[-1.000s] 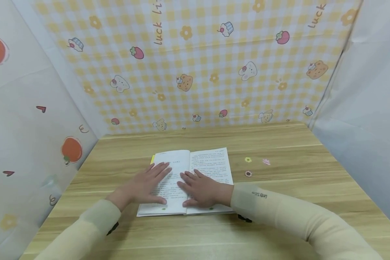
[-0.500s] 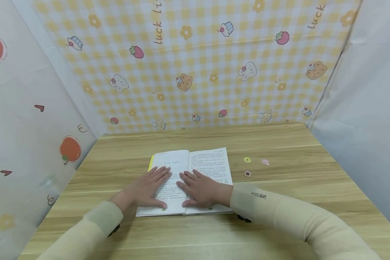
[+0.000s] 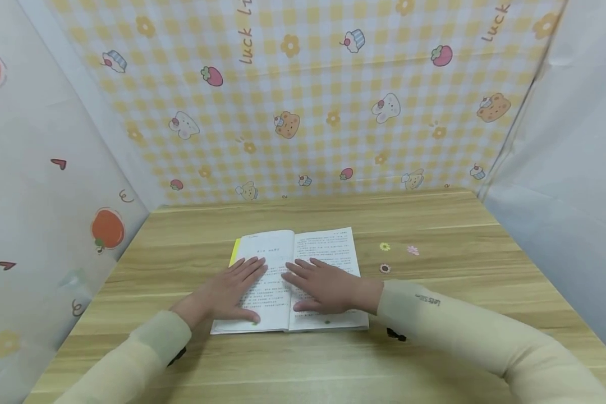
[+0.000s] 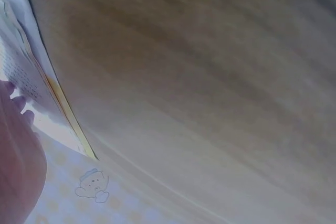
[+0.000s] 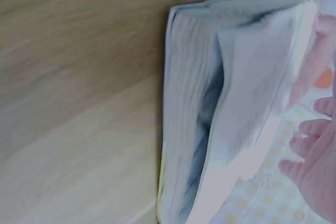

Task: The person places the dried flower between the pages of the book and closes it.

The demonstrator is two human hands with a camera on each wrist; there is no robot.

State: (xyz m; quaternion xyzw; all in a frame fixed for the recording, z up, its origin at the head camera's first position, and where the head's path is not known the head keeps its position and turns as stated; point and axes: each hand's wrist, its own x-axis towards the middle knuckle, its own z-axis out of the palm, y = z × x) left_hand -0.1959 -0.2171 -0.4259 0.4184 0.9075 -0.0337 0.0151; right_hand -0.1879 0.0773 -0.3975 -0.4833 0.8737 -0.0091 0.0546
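An open book (image 3: 325, 244) with printed white pages lies on the wooden table, a yellow strip showing along its left edge. My left hand (image 3: 227, 293) rests on the left page with its fingers spread and its thumb near the bottom of the page. Across the right page lies my right hand (image 3: 328, 287), fingers straight and pointing toward the spine. The left wrist view catches the book's edge (image 4: 63, 103) beside part of the left hand (image 4: 21, 161). From the right wrist, the page block (image 5: 184, 87) appears in profile, with the right hand (image 5: 315, 156) at the far right.
Right of the book lie three small flower pieces: a yellow one (image 3: 385, 247), a pink one (image 3: 413, 250) and a dark-centred white one (image 3: 385, 269). A yellow checked cloth (image 3: 313, 146) hangs behind the table (image 3: 303, 370), and pale sheets flank both sides.
My right hand has slid right and slightly up over the right page, uncovering more of its lower part. The left hand shifted slightly early on and then stayed on its page.
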